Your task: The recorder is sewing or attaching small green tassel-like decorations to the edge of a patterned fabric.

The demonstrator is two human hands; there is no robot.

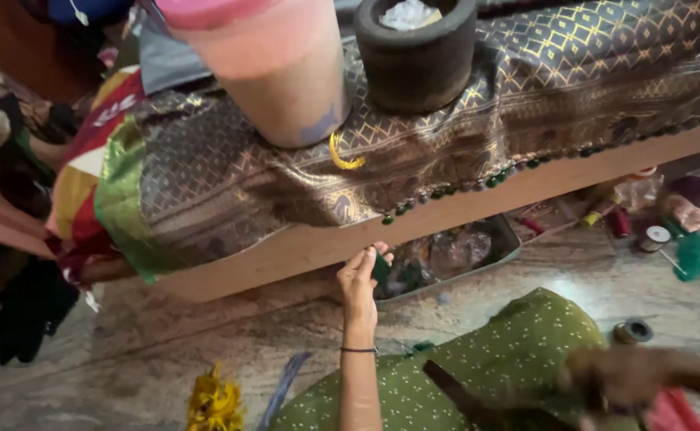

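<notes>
While the dark cloth with gold diamonds point(230, 168) hangs over the edge of the low wooden board point(462, 215), many small tassels point(462, 188) already sit in a row along its hem, from the middle out to the right. No tassels show on the hem farther left, by the green border, so that part looks not yet done.

On the far left lies a heap of other bright cloth point(78, 183). On the floor below is a bunch of yellow thread point(214, 403).

On top of the cloth stands a pink tub point(274, 64); what is in it cannot be seen. Next to it is a dark round pot point(418, 52) with something pale and crumpled inside.

The left hand point(359, 275) reaches up to the board's edge, its fingers pinched on a small green bit point(381, 270), maybe thread. Under the board a grey tray point(446, 255) holds shiny, tangled bits.

The right hand point(617, 375) is blurry, low on the right above the green dotted lap point(501, 367). I cannot tell if it holds anything. Thread spools point(653, 237) lie on the floor nearby.
</notes>
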